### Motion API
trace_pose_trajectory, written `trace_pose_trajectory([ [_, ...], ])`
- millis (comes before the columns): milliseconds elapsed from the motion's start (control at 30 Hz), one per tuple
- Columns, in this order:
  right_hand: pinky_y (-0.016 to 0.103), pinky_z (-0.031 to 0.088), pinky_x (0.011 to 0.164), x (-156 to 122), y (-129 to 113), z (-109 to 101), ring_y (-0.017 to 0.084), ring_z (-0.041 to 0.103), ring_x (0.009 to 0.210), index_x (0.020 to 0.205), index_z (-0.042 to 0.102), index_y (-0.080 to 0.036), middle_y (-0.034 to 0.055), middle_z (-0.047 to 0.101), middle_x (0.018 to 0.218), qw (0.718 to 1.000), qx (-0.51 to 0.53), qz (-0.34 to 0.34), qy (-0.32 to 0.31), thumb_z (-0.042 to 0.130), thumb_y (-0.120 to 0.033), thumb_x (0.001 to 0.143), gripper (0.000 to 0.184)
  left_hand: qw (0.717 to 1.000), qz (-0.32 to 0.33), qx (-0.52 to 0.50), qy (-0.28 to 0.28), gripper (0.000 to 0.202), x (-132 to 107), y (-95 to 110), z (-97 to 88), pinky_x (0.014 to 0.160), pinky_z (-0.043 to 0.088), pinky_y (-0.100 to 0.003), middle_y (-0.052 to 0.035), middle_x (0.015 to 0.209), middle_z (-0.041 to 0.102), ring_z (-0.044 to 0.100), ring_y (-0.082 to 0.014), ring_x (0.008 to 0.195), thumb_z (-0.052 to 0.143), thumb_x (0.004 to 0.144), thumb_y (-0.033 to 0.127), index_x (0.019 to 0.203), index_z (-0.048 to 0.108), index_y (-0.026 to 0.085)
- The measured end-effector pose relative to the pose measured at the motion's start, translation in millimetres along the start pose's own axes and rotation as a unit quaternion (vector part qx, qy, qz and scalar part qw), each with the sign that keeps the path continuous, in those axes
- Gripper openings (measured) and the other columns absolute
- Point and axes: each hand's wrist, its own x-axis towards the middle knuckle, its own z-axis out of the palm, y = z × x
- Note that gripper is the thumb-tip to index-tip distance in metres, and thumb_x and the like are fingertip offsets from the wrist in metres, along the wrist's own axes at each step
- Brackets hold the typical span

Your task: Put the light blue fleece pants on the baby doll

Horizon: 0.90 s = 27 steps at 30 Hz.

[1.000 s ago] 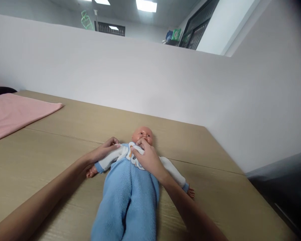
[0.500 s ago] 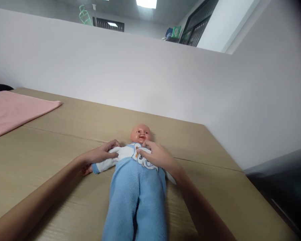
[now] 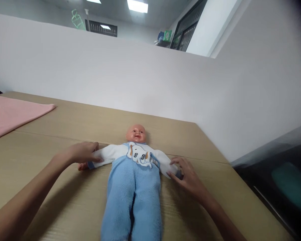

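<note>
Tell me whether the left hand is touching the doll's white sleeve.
Touching. Head view: the left hand lays thumb and fingers on the white sleeve, no gap.

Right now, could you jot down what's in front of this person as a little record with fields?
Setting: tan table against a white partition wall
Main thing: baby doll lying face up, arms spread to both sides
Clothing: blue and white romper with an elephant picture on the chest
Left hand: on the doll's sleeve near the cuff
Right hand: fingers spread, fingertips at the other sleeve's cuff
Also there: pink cloth lying flat at the table's far left
</note>
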Motion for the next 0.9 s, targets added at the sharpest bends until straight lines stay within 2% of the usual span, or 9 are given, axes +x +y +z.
trace_pose_trajectory([
  [100, 0.062, 0.065, 0.106, -34, 21, -5, 0.045, 0.077, 0.124, 0.139, 0.072, -0.034, 0.0175, 0.078, 0.138, 0.998, 0.044, 0.035, 0.001, 0.086, -0.054, 0.094, 0.052, 0.987, 0.027, 0.067, 0.142, 0.048, -14, 23, -1.2, 0.103, 0.055, -0.058, -0.0239, 0.133, 0.081, 0.072, -0.0506, 0.13, 0.065, 0.101, 0.058, 0.123, 0.073, 0.017],
  [200, 0.059, 0.068, 0.102, -51, 28, -8, 0.041, 0.082, 0.114, 0.14, 0.073, -0.031, 0.0148, 0.082, 0.129, 0.995, 0.078, 0.064, -0.008, 0.083, -0.051, 0.099, 0.047, 0.958, 0.159, 0.019, 0.239, 0.044, -15, 74, 6.5, 0.113, 0.056, -0.057, -0.0173, 0.139, 0.078, 0.068, -0.0427, 0.135, 0.057, 0.113, 0.057, 0.133, 0.071, 0.02],
  [333, 0.046, 0.07, 0.092, -38, 26, -7, 0.033, 0.083, 0.103, 0.125, 0.075, -0.029, 0.0113, 0.084, 0.114, 0.982, 0.172, 0.056, 0.047, 0.091, -0.053, 0.092, 0.044, 0.914, 0.316, 0.015, 0.254, 0.032, 11, 153, 24.2, 0.121, 0.052, -0.051, -0.0161, 0.14, 0.076, 0.065, -0.0376, 0.14, 0.066, 0.115, 0.046, 0.134, 0.07, 0.019],
  [467, 0.041, 0.07, 0.091, -5, 14, -3, 0.03, 0.082, 0.104, 0.122, 0.072, -0.028, 0.0096, 0.082, 0.116, 0.948, 0.285, 0.058, 0.129, 0.103, -0.058, 0.078, 0.062, 0.92, 0.316, 0.055, 0.226, 0.025, 48, 198, 40.0, 0.109, 0.056, -0.055, -0.0181, 0.126, 0.082, 0.071, -0.0422, 0.127, 0.076, 0.111, 0.038, 0.123, 0.076, 0.016],
  [567, 0.044, 0.07, 0.096, 18, -1, 1, 0.029, 0.082, 0.105, 0.121, 0.072, -0.026, 0.0095, 0.082, 0.115, 0.936, 0.317, 0.067, 0.138, 0.107, -0.061, 0.072, 0.069, 0.923, 0.305, 0.039, 0.231, 0.02, 60, 202, 47.0, 0.103, 0.056, -0.058, -0.0211, 0.119, 0.083, 0.072, -0.0461, 0.122, 0.075, 0.111, 0.034, 0.115, 0.077, 0.014],
  [667, 0.047, 0.068, 0.098, 37, -14, 10, 0.03, 0.08, 0.102, 0.118, 0.073, -0.025, 0.0091, 0.082, 0.11, 0.938, 0.318, 0.05, 0.125, 0.11, -0.06, 0.069, 0.071, 0.911, 0.347, 0.007, 0.223, 0.019, 59, 192, 49.2, 0.103, 0.057, -0.049, -0.0166, 0.117, 0.082, 0.074, -0.0377, 0.118, 0.071, 0.114, 0.035, 0.116, 0.074, 0.017],
  [767, 0.049, 0.065, 0.097, 52, -22, 24, 0.03, 0.077, 0.098, 0.113, 0.073, -0.025, 0.0086, 0.082, 0.106, 0.949, 0.284, 0.015, 0.135, 0.11, -0.06, 0.067, 0.068, 0.854, 0.464, -0.088, 0.218, 0.021, 55, 179, 49.1, 0.098, 0.057, -0.039, -0.0108, 0.119, 0.079, 0.074, -0.0274, 0.111, 0.06, 0.12, 0.038, 0.122, 0.072, 0.021],
  [833, 0.048, 0.062, 0.094, 60, -26, 36, 0.029, 0.074, 0.095, 0.111, 0.074, -0.025, 0.0064, 0.079, 0.1, 0.96, 0.246, -0.013, 0.129, 0.105, -0.061, 0.072, 0.061, 0.809, 0.523, -0.144, 0.225, 0.026, 53, 172, 49.3, 0.097, 0.056, -0.038, -0.0109, 0.118, 0.078, 0.073, -0.0261, 0.109, 0.053, 0.123, 0.039, 0.123, 0.074, 0.023],
  [900, 0.044, 0.059, 0.089, 63, -32, 47, 0.027, 0.07, 0.09, 0.108, 0.075, -0.025, 0.0041, 0.076, 0.095, 0.971, 0.215, -0.049, 0.098, 0.099, -0.059, 0.078, 0.052, 0.785, 0.547, -0.173, 0.234, 0.029, 53, 168, 50.2, 0.099, 0.056, -0.038, -0.0117, 0.118, 0.077, 0.073, -0.0264, 0.11, 0.053, 0.123, 0.041, 0.123, 0.076, 0.023],
])
